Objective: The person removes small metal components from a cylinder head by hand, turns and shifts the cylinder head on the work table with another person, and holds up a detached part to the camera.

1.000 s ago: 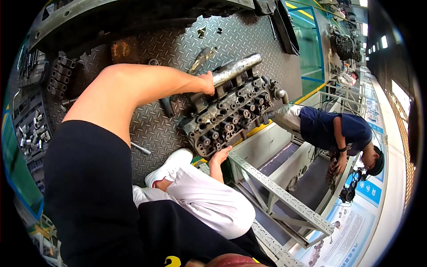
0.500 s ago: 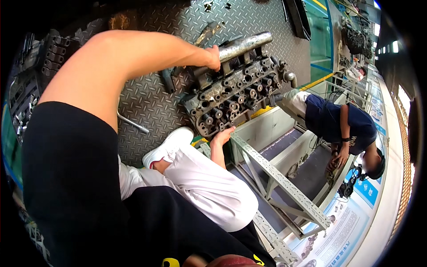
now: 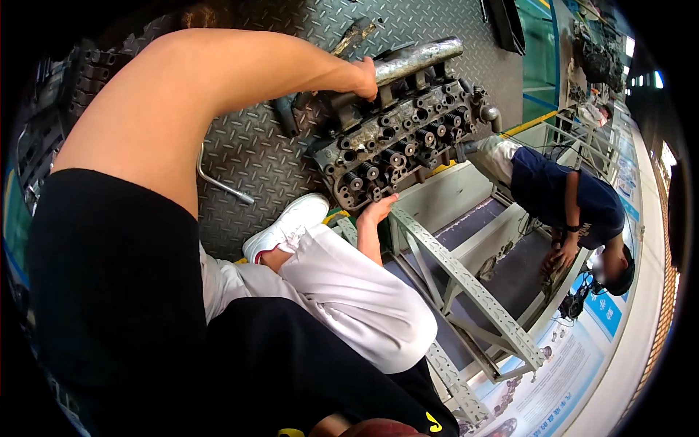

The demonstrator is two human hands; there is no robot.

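Observation:
A greasy engine cylinder head point(image 3: 400, 142) lies tilted across the upper middle, its rows of valve springs facing me. Along its far side runs a thick metal manifold pipe point(image 3: 426, 58). My left hand point(image 3: 366, 79) reaches over from the left and is closed round the pipe's left part, its fingertips partly hidden. At the near left corner of the cylinder head, my right hand point(image 3: 377, 211) grips the lower edge, thumb and fingers against the metal. The right forearm shows only partly behind my white trouser leg point(image 3: 349, 291).
A bent wrench point(image 3: 226, 186) lies on the diamond-plate surface point(image 3: 251, 156). Beside the cylinder head is a dark tool-like piece point(image 3: 286, 116). Engine parts point(image 3: 91, 80) fill the left rim. A pale metal frame point(image 3: 466, 284) stands at right, with another person point(image 3: 564, 193) beyond it.
The whole view has shifted slightly, so the cylinder head, hands and wrench appear higher and further right. Both hands keep their hold. The other person's hands have moved a little.

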